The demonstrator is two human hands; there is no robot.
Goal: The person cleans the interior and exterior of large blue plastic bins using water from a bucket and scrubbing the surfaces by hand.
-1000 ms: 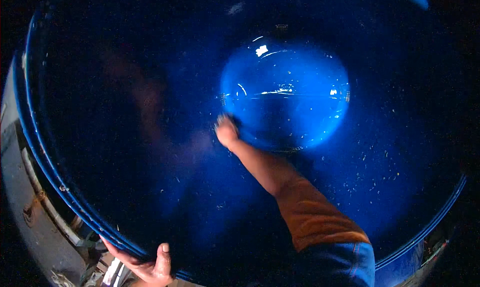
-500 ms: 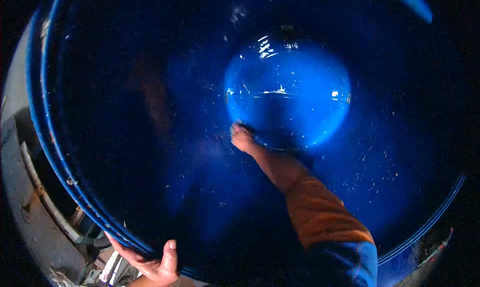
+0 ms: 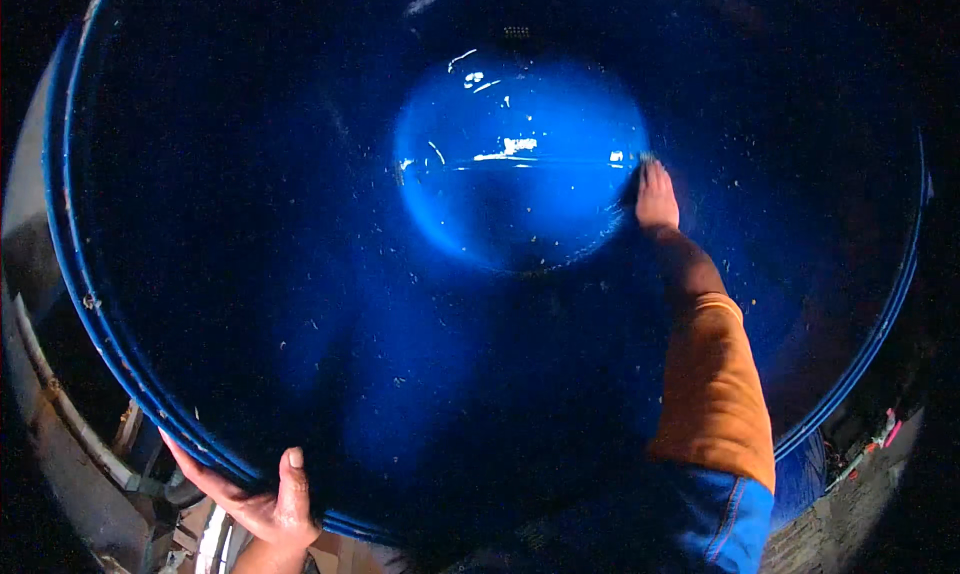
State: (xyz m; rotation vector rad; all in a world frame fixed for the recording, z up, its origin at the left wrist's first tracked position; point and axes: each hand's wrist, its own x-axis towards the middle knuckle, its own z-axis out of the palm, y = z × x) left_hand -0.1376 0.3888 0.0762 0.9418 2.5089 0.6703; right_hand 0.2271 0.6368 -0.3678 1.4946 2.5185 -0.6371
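Observation:
A big blue plastic drum [image 3: 330,354] opens toward me, its mouth taking up most of the head view. My left hand [image 3: 265,504] clasps the near-left rim, thumb on the inner side and fingers along the outside. My right arm, in an orange and blue sleeve, reaches deep into the drum. The right hand [image 3: 658,199] presses on the inner wall beside the right edge of the brightly lit round bottom [image 3: 520,214], fingers together. A small greyish-green bit shows at its fingertips; I cannot make out what it is. Pale specks dot the inner wall.
A worn grey curved surface [image 3: 80,474] lies outside the drum on the left, near the rim. Below the left hand are light-coloured scraps [image 3: 210,539]. At the lower right, rough ground [image 3: 850,519] shows with a small pink item [image 3: 893,434].
My right hand has swept from the lower left of the drum's bottom to its right side along the wall. The left hand still holds the rim; the view has shifted slightly.

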